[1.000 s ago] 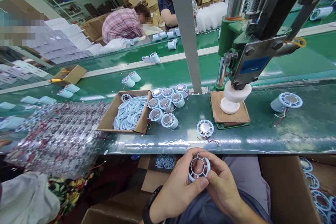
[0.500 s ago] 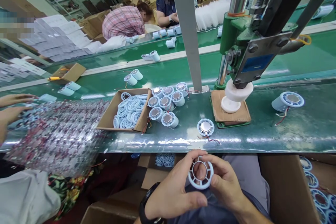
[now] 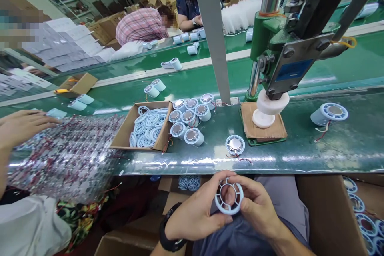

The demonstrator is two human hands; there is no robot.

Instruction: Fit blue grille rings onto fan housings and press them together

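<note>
Just in front of the bench edge, above my lap, both hands hold a light-blue round plastic housing point(image 3: 228, 210) with a spoked ring and an open centre. My left hand point(image 3: 196, 212) grips its left side, the thumb along the lower rim. Fingers of my right hand point(image 3: 259, 208) close on the top and right side. Nearest on the bench is a spoked ring with a silver speaker disc point(image 3: 235, 145), its thin wires trailing in front. Behind it stands a green press point(image 3: 279, 64) with a white pad above a white round seat point(image 3: 263, 120).
A carton of blue rings point(image 3: 150, 128) sits beside several blue cylinders with speakers point(image 3: 189, 118). Another cylinder point(image 3: 329, 114) is at right. Bubble wrap with wired parts point(image 3: 66, 152) lies near a co-worker's hand point(image 3: 27, 126). An open carton point(image 3: 327, 216) holding housings stands right of my lap.
My left thumb has moved up against the housing's lower rim; the housing stays nearly in place. At left, the co-worker's hand has shifted right over the bubble wrap.
</note>
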